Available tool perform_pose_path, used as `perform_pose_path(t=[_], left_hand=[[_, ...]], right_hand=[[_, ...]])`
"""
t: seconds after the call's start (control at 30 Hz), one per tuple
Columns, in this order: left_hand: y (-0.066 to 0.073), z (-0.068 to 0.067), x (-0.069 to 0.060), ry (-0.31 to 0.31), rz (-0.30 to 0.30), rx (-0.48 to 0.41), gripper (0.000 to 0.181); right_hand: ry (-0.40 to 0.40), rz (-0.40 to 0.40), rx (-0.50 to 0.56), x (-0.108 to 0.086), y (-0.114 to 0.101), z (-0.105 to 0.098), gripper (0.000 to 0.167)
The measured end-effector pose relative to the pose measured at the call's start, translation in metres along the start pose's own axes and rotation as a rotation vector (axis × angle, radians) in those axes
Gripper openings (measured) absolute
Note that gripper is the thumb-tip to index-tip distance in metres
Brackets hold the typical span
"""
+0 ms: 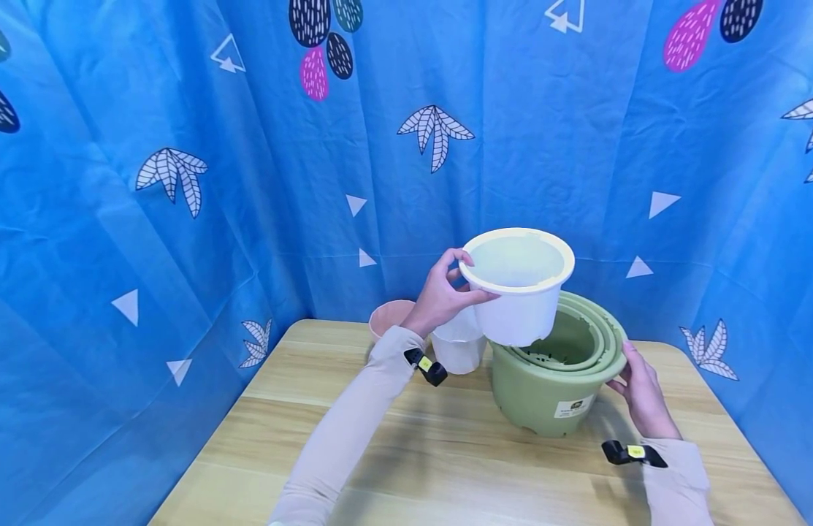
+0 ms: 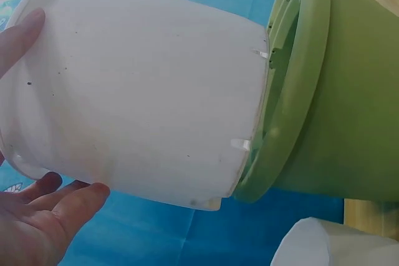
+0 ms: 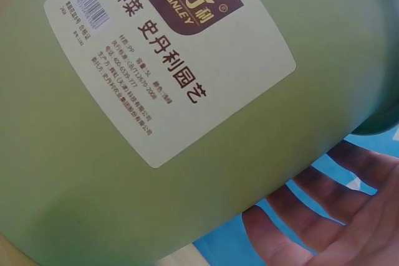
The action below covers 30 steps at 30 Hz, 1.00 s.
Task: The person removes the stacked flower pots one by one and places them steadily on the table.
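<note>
My left hand (image 1: 443,296) grips a white plastic flower pot (image 1: 519,318) by its rim, thumb on the outer wall and fingertips over the edge. The white pot is upright, its base over the opening of a stack of nested green flower pots (image 1: 534,398). In the left wrist view the base of the white pot (image 2: 143,91) overlaps the green rim (image 2: 308,91). My right hand (image 1: 646,394) holds the green stack at its right side near the rim. In the right wrist view its fingers (image 3: 312,207) lie against the green wall beside a printed label (image 3: 168,60).
Behind my left forearm stand a smaller white pot (image 1: 459,354) and a pink pot (image 1: 389,315), partly hidden. All stand on a wooden table (image 1: 445,467). A blue patterned curtain (image 1: 380,183) closes off the back and both sides.
</note>
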<state>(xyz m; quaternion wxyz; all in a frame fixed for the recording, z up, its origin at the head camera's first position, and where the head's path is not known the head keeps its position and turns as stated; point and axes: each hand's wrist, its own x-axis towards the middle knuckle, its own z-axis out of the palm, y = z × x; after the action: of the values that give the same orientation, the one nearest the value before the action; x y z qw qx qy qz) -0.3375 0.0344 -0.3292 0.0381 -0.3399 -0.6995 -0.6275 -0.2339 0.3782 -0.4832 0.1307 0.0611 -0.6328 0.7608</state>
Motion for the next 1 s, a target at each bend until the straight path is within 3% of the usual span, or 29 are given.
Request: perform_pose_path(t=[0.47, 1.0], left_hand=[[-0.006, -0.012, -0.01, 0.043, -0.055, 0.008, 0.049], [-0.013, -0.032, -0.021, 0.103, -0.063, 0.031, 0.047]], right_hand=[[0.0, -0.006, 0.003, 0.0, 0.003, -0.002, 0.031], [0.001, 0.003, -0.003, 0.001, 0.003, -0.002, 0.031]])
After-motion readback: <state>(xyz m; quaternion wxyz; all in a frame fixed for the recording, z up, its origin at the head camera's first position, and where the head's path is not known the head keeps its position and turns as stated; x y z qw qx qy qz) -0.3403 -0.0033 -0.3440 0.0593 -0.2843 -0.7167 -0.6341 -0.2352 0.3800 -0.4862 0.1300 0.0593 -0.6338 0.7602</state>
